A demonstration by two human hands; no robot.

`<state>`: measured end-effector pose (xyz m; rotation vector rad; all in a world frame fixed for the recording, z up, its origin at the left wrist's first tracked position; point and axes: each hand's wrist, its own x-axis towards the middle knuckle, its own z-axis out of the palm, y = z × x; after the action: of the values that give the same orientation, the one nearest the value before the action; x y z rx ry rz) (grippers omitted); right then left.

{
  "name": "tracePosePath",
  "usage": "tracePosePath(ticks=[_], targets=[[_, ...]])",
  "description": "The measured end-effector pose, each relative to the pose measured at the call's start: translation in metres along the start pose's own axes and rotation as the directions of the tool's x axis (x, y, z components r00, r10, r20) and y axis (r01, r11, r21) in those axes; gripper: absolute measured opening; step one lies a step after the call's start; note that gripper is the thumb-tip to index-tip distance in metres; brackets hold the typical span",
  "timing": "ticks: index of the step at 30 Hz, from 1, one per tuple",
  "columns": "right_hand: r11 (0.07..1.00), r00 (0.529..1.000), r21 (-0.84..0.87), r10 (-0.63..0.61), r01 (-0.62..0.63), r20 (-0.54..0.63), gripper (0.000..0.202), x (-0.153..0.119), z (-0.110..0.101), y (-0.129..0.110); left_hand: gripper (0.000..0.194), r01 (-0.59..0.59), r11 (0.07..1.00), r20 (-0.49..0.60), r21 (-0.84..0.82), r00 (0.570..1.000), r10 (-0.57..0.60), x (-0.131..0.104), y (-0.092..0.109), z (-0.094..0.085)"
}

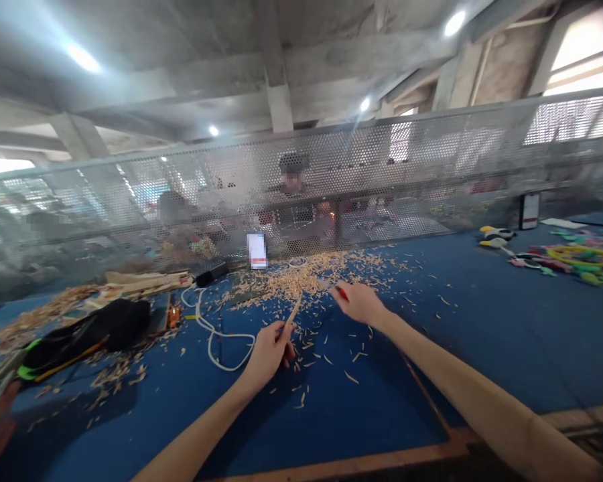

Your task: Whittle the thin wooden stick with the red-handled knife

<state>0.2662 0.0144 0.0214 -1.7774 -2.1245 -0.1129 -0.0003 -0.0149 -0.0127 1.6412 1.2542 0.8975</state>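
While the left hand [267, 353] pinches the wooden stick [292, 313], the right hand [360, 303], gripping the red-handled knife [338, 290], should probably shave away from the fingers.

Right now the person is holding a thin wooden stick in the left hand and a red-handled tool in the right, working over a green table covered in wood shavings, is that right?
Not quite: the table is blue, not green, as the head view shows. The rest holds: the left hand grips a thin wooden stick, the right hand holds a red-handled tool, and wood shavings lie scattered over the surface.
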Motion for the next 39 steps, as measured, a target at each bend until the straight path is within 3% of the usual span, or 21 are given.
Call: tracePosePath(ticks=[4,8,11,13,17,21,25,28,31,39], targets=[[0.974,0.974,0.028,-0.227,0.227,0.023,0.044,-0.018,0.007,-0.052,0.05,-0.015,1.0,0.0,0.008,1.0,0.015,-0.001,-0.001,0.001],[0.951,0.945,0.026,-0.31,0.309,0.105,0.042,-0.03,0.007,-0.075,0.048,-0.085,0.996,0.005,0.035,0.996,0.085,-0.007,0.004,0.0],[0.952,0.943,0.016,-0.306,0.307,0.13,0.042,-0.026,0.009,-0.072,0.042,-0.108,0.993,0.028,0.057,0.994,0.107,-0.011,0.006,-0.001],[0.969,0.962,0.005,-0.244,0.245,0.122,0.042,-0.017,0.011,-0.057,0.042,-0.081,0.996,0.036,0.038,0.996,0.079,-0.013,0.008,-0.001],[1.0,0.996,-0.001,0.021,-0.021,0.083,0.041,0.004,0.01,-0.005,0.038,-0.064,0.998,0.041,-0.006,0.997,0.065,-0.018,0.013,0.0],[0.971,0.972,0.078,0.231,-0.228,-0.041,0.042,0.01,0.003,0.026,0.034,-0.127,0.991,-0.008,0.05,0.992,0.127,-0.02,0.017,0.0],[0.959,0.956,0.215,0.225,-0.183,-0.187,0.047,0.004,-0.002,0.002,0.039,-0.147,0.987,-0.041,0.067,0.988,0.15,-0.02,0.017,-0.002],[0.938,0.971,0.34,0.135,-0.062,-0.196,0.049,-0.005,-0.001,-0.029,0.043,-0.153,0.984,-0.032,0.09,0.987,0.157,-0.02,0.017,-0.002],[0.942,0.982,0.336,0.049,0.015,-0.18,0.045,-0.015,0.004,-0.052,0.046,-0.176,0.974,-0.022,0.142,0.983,0.181,-0.021,0.019,-0.003],[0.916,0.988,0.387,-0.055,0.107,-0.144,0.03,-0.02,0.014,-0.06,0.043,-0.227,0.943,-0.014,0.245,0.971,0.237,-0.021,0.017,-0.002]])
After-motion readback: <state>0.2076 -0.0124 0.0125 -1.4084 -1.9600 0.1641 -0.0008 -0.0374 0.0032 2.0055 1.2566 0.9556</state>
